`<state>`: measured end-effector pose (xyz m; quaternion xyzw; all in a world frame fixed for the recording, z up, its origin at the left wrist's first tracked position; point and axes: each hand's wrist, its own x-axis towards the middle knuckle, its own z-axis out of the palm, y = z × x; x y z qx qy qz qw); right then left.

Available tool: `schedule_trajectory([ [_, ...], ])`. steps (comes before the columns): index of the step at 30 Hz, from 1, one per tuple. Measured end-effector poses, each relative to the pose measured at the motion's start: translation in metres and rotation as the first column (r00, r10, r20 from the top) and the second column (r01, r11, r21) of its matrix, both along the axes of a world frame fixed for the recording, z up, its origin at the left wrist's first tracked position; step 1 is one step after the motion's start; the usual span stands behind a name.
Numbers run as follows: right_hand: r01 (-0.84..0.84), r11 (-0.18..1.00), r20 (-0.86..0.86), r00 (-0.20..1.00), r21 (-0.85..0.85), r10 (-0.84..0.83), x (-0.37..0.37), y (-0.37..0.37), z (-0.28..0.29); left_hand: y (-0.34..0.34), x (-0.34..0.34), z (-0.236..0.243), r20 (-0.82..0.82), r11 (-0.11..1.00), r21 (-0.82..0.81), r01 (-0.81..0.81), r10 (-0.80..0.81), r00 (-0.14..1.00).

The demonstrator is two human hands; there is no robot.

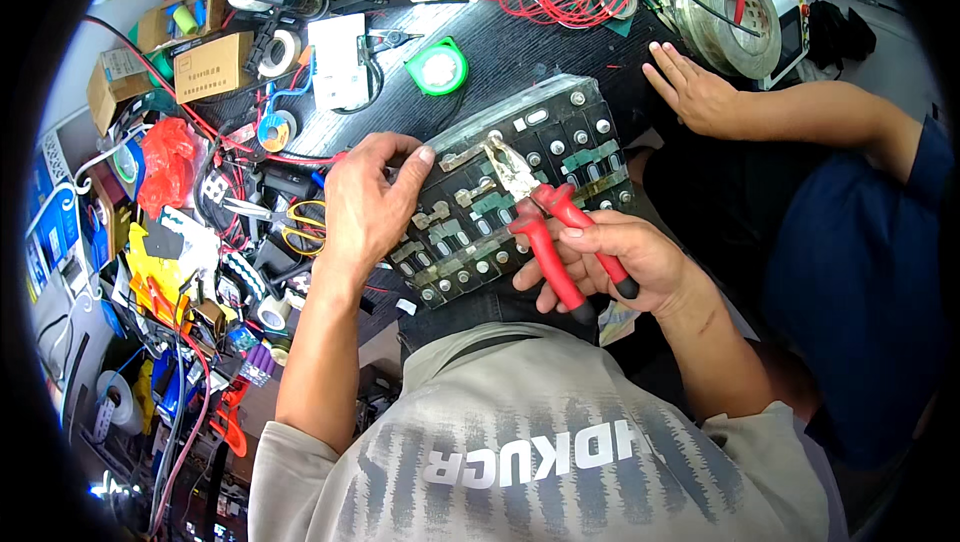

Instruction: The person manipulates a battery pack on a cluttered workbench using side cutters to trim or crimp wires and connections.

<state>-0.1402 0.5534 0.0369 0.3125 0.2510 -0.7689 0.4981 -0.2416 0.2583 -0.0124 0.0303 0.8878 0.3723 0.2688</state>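
Gripping red-handled pliers [548,217], right hand [625,262] curled.

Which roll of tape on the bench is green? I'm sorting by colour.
The green tape roll, lying flat just beyond the battery pack. The white roll further left beside the cardboard box is pale instead.
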Motion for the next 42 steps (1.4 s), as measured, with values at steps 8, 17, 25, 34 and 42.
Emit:
schedule_trajectory([
  [8, -0.03, 0.964, -0.005, 0.999, 0.265, 0.032, -0.003, -0.033, 0.025, 0.003, 0.0, -0.01, -0.008, 0.996, -0.008, -0.09, 0.09, 0.996],
  [17, 0.365, 0.877, 0.135, 0.931, -0.311, -0.34, 0.019, -0.017, -0.013, 0.001, 0.0, -0.023, -0.039, 0.992, 0.029, -0.125, 0.126, 0.991],
  [25, 0.228, 0.924, 0.156, 0.97, -0.306, -0.187, 0.001, -0.003, -0.009, 0.001, 0.004, -0.023, -0.054, 0.986, 0.043, -0.158, 0.16, 0.986],
  [34, 0.001, 0.953, -0.133, 0.99, 0.303, 0.042, 0.013, -0.043, 0.013, 0.003, 0.007, -0.024, -0.139, 0.986, 0.042, -0.16, 0.164, 0.977],
  [42, -0.146, 0.654, -0.273, 0.825, 0.743, 0.495, 0.013, -0.055, 0.018, 0.001, 0.008, -0.025, -0.198, 0.998, 0.001, -0.068, 0.067, 0.978],
])
